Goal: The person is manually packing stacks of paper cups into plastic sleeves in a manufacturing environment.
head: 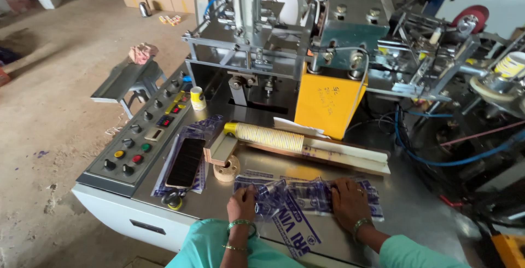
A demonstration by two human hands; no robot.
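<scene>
Both your hands are down on the pile of clear plastic bags (306, 199) with blue print, spread across the steel table (415, 208) right in front of you. Your left hand (242, 203) sits on the left end of the pile, fingers curled down and bunched on a bag edge, looks like a pinch but I can't tell for sure since the fingertips are tucked under. Your right hand (348, 201) is flat on the right part of the pile, fingers spread a bit and pressing the bags down. So the bags run under and between both hands, with one long bag sticking out toward you between your wrists.

Just past the bags, farther from you, there's a stack of yellow cups (265, 135) lying on its side in a wooden trough (350, 156), well clear of your fingers. A small wooden block (223, 149) sits at the trough's left end with a roll of tape (226, 169) just below it, near your left hand but not touching.

Off to your left a phone (186, 162) lies on more bags, next to the control panel (136, 142) with its knobs and coloured buttons. A single cup (197, 98) stands upright behind the panel. The machine (306, 38) with the yellow box (324, 99) fills the back.
</scene>
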